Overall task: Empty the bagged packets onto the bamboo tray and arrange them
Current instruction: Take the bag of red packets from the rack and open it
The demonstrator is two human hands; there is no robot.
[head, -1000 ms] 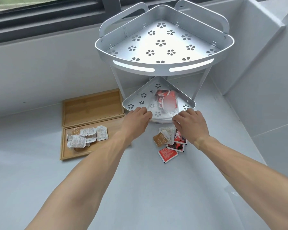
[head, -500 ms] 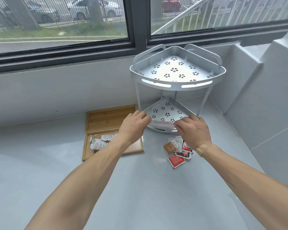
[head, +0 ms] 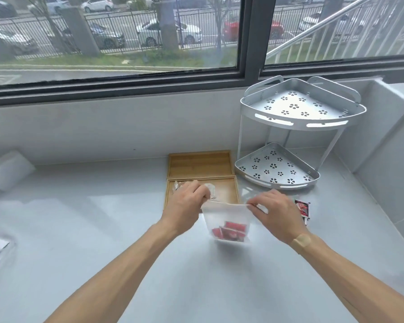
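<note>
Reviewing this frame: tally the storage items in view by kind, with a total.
Bamboo trays: 2, the near one partly behind the left hand
Metal corner rack: 1, two tiers
Clear bag holding red packets: 1, gripped by both hands (right hand)
Total: 4

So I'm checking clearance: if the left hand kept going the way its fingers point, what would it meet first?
Probably the pale packets in the bamboo tray, just beyond the left hand; depth is unclear.

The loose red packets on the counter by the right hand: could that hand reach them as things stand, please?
Probably not at once: the right hand pinches the top of the bag with the left hand. The loose red packets lie just beyond it, nothing between.
</note>
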